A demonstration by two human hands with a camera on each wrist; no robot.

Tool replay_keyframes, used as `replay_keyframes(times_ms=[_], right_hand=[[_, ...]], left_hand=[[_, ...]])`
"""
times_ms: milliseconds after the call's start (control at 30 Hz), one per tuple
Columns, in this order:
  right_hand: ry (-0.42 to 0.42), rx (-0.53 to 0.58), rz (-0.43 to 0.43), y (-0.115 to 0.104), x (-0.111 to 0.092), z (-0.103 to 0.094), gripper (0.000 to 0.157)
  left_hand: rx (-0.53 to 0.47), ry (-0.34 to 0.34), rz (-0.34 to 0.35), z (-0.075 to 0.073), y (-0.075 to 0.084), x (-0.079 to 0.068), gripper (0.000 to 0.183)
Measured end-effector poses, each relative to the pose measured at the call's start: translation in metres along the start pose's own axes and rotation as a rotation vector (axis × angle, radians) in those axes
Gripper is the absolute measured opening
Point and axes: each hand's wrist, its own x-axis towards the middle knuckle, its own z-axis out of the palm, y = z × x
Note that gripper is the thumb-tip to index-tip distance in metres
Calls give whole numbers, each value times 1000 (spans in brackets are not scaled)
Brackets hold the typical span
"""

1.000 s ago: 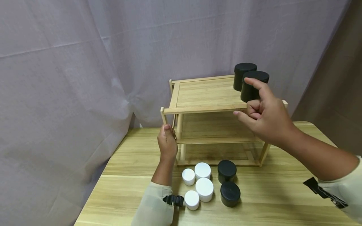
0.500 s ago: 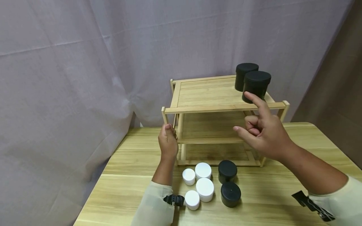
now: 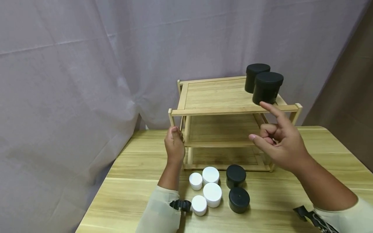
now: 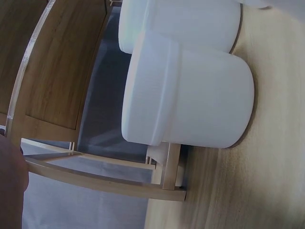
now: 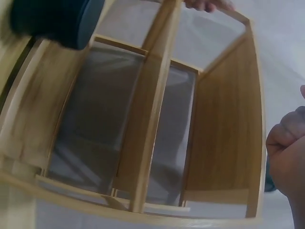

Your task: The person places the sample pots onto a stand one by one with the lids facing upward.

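A wooden three-tier shelf rack [image 3: 218,112] stands on the table. My left hand [image 3: 175,145] grips its left front post, thumb pointing up. On the right end of the top tier are two lidded black jars, the front one [image 3: 267,89] overlapping the rear one [image 3: 257,69]. My right hand [image 3: 281,139] holds nothing; its index finger and thumb are extended and the other fingers curled. Its index fingertip overlaps the base of the front jar in the head view. In the right wrist view, the knuckles of the right hand [image 5: 288,143] show beside the rack.
Before the rack, several white lidded jars [image 3: 212,194] of two sizes sit in a group. Right of them are two black jars, one nearer [image 3: 239,199] and one farther [image 3: 235,175]. A grey curtain [image 3: 87,81] hangs behind the table [image 3: 131,194].
My right hand has drawn down and away from the front black jar on the top tier, leaving more of that jar visible. The left hand keeps its grip on the post.
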Motion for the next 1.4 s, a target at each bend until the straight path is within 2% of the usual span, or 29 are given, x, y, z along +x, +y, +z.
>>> replay_keyframes(times_ms=[100, 200, 300, 433, 567, 800, 967, 1267, 1400], right_hand=[[49, 143, 4, 5, -4, -4, 80], [54, 220, -31, 13, -10, -7, 60], [12, 249, -14, 17, -17, -8, 48], [-83, 274, 92, 20, -29, -9, 40], [-188, 238, 232, 24, -39, -8, 36], [-338, 228, 357, 38, -54, 1, 31], [-364, 217, 437, 47, -61, 3, 26], [-398, 159, 524, 63, -67, 9, 26], [-422, 141, 536, 68, -68, 10, 27]], left_hand=[[1, -6, 0, 1, 1, 1, 90], [0, -10, -6, 3, 2, 2, 89], [1, -12, -7, 5, 3, 1, 87], [2, -16, -1, 6, 4, 1, 86], [4, -15, -11, 5, 3, 0, 86], [11, -9, -12, 2, -2, -3, 88], [-7, -1, -11, 2, 0, -2, 90], [-10, 3, -5, 1, 0, -1, 86], [-2, 2, 3, 1, 1, 0, 82]])
